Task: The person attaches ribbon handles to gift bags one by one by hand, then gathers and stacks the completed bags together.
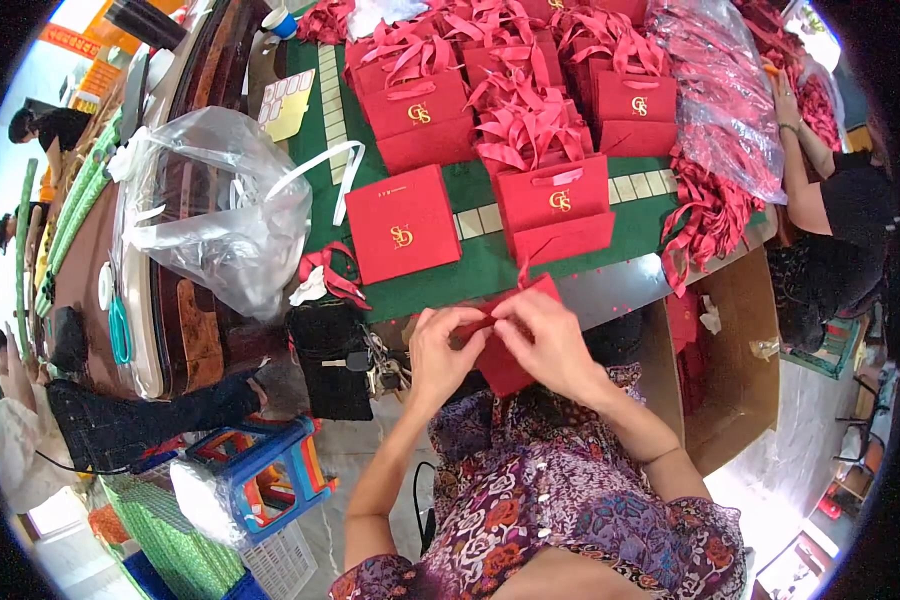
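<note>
Close to my body, a red paper gift bag (505,372) is held at the table's near edge. My left hand (442,352) pinches it at its upper left, thumb and forefinger together. From the other side my right hand (555,345) closes its fingertips on it, almost touching the left. Whether a ribbon lies between the fingertips is too small to tell. Just beyond stands a red bag with a gold emblem (558,203), ribbons heaped behind it. A flat red bag (403,225) lies to its left on the green tabletop (315,228).
More ribboned red bags (420,115) stand in rows at the back. Clear plastic (720,90) covers a bundle at right, beside a co-worker's arm (805,150). A clear plastic bag (225,210) sits left, keys (382,365) hang below, and a cardboard box (735,365) stands right.
</note>
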Motion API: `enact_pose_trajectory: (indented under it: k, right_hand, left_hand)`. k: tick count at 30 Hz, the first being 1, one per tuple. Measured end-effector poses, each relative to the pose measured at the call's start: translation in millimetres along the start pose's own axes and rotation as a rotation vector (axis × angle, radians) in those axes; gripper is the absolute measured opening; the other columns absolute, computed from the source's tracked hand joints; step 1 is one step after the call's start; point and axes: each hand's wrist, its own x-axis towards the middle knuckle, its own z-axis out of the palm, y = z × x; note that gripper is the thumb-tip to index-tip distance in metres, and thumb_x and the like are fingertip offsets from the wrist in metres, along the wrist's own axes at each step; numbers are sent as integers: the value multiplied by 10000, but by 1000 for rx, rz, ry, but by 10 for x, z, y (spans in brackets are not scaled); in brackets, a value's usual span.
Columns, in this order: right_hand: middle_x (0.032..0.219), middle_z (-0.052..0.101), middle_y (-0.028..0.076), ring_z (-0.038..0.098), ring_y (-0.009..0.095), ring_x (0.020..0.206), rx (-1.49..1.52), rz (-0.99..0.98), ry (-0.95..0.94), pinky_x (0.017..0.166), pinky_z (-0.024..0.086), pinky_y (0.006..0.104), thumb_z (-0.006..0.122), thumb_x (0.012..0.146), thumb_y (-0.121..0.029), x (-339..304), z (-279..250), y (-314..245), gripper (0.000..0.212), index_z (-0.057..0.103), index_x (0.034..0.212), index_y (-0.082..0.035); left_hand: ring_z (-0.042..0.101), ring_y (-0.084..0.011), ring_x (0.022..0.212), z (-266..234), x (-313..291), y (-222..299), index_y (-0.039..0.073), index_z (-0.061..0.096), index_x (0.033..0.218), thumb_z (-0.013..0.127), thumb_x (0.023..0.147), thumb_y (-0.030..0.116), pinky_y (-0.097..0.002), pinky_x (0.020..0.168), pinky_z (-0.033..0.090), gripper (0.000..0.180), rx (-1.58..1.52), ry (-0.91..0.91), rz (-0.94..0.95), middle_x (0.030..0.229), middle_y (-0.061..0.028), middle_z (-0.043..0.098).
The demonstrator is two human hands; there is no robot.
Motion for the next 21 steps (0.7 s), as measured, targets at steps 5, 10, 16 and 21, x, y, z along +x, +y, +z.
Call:
enact_pose_trajectory:
  k: [5, 10, 16, 21]
  right_hand:
    - [903, 632, 124, 602, 324, 928, -190, -56, -246, 838, 458, 436, 671, 901, -199, 188, -185, 116, 168, 705, 885, -35]
    - [898, 633, 124, 612, 324, 962, -36, -58, -433, 857, 457, 452, 651, 912, -263, 279, -243, 303, 225, 731, 928, -54]
    - [832, 632, 101, 625, 258, 828, 178, 26, -499, 763, 492, 375, 740, 860, -194, 320, -254, 367, 175, 712, 847, -22]
    - [794, 624, 86, 626, 221, 770, 260, 102, -319, 708, 490, 349, 781, 804, -200, 308, -121, 373, 197, 708, 799, -17]
  left_hand:
    - [600, -257, 796, 39, -60, 142, 93, 750, 927, 763, 729, -7, -317, 698, 480, 222, 55, 62, 271, 840, -50, 676]
    - [600, -248, 769, 52, -149, 111, 126, 768, 934, 754, 705, -11, -340, 675, 502, 267, 136, 105, 433, 876, -42, 635]
    - [598, -212, 756, 7, -149, 73, 172, 767, 975, 745, 711, 13, -344, 593, 517, 309, 185, 95, 533, 868, -28, 559]
    - [600, -195, 759, 29, -75, 54, 133, 760, 917, 807, 757, 77, -331, 602, 497, 176, 108, 75, 408, 895, -52, 556]
